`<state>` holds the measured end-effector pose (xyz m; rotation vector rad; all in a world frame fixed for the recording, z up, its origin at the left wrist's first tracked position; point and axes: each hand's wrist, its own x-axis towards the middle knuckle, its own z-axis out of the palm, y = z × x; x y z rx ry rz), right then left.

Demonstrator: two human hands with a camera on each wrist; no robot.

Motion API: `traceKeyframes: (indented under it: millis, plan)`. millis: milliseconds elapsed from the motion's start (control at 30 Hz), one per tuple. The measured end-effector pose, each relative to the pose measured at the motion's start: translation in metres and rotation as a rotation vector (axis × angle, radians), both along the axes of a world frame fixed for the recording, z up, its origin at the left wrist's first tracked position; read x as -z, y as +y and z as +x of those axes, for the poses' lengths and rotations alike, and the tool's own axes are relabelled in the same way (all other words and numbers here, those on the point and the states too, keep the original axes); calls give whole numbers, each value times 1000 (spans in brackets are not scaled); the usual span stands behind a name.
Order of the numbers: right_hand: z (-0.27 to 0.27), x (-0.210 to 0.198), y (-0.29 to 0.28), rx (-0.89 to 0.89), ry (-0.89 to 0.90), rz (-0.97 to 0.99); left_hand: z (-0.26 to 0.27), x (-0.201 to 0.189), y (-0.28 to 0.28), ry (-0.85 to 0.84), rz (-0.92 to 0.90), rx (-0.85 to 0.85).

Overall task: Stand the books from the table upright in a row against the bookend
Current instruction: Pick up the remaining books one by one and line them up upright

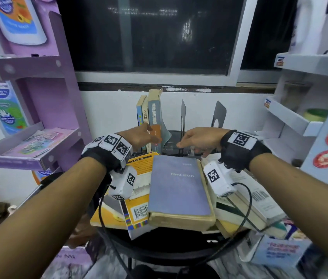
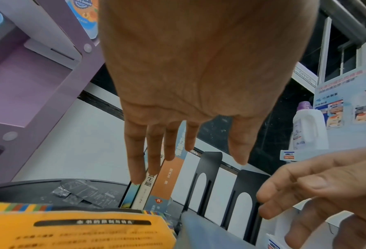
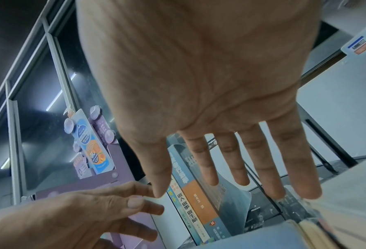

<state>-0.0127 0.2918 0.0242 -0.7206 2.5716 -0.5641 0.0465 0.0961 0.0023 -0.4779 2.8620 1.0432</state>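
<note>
Hovering empty and slack-fingered, left hand [image 1: 139, 135] and right hand [image 1: 199, 139] — thick HANYU PINYIN book [image 1: 179, 186] looks heavy (grip its spine).

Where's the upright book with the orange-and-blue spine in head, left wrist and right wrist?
Head: orange-and-blue spine book, upper centre, rightmost of three upright books, partly behind the left hand.
Left wrist: lower centre, below the fingers.
Right wrist: lower centre, between thumb and fingers of the right hand.
Shared landmark: black bookend just right of it; in the right wrist view I cannot make it out.
</note>
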Motion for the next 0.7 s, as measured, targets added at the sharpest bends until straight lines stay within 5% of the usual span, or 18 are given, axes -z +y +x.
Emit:
traceKeyframes:
  millis: [333,700]
  plan:
    - [25,9,24,53,-69,45,24,19,35,-223,49,14]
    - [38,20,27,109,-83,62,33,33,44,-236,51,56]
